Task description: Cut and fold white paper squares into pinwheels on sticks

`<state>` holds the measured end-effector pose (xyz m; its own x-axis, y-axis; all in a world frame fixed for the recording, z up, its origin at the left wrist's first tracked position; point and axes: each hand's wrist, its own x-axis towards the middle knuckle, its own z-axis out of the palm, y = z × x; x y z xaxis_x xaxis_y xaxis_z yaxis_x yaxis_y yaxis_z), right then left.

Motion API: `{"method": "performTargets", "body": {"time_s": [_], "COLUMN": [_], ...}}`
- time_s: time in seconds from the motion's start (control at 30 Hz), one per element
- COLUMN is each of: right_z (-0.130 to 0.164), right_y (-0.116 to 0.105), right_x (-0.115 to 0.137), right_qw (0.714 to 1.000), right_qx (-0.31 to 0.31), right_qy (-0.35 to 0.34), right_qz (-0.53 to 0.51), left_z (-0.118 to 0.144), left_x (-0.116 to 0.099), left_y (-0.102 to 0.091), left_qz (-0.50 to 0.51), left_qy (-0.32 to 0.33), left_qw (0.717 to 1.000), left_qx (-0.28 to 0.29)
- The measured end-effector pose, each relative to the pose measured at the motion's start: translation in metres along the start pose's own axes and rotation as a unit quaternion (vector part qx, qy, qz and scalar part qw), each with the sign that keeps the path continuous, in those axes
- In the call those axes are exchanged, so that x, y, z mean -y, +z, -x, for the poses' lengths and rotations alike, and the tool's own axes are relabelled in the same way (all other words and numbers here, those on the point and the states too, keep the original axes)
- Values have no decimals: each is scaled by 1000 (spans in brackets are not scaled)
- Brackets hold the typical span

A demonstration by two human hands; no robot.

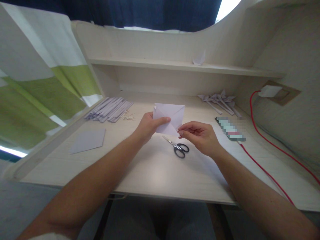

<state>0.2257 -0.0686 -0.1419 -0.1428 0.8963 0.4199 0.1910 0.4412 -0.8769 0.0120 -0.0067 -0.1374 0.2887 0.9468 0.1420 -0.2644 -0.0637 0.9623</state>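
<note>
A white folded sheet of paper with diagonal creases is held up above the desk. My left hand grips its left edge, thumb across the front. My right hand pinches its lower right corner between thumb and fingertips. Small scissors with black handles lie shut on the desk just below the paper, between my two hands.
A flat grey paper sheet lies at the left. A pile of folded paper strips sits at the back left, several folded paper pieces at the back right. A phone on a red cable lies right. A shelf runs behind.
</note>
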Motion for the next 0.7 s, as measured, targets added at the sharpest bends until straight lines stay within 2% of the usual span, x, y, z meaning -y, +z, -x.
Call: {"method": "performTargets", "body": {"time_s": [0.33,0.7], "right_z": [-1,-1], "right_y": [0,0], "right_x": [3,1], "right_qw": [999,998], "right_qx": [-26,-39], "right_qy": [33,40], "right_qz": [-18,-3], "left_z": [-2,-1], "left_x": [4,6], "left_y": [-1,0], "left_qz": [5,-14], "left_qy": [1,14], "left_qw": [1000,1000], "left_qx": [-2,-13]}}
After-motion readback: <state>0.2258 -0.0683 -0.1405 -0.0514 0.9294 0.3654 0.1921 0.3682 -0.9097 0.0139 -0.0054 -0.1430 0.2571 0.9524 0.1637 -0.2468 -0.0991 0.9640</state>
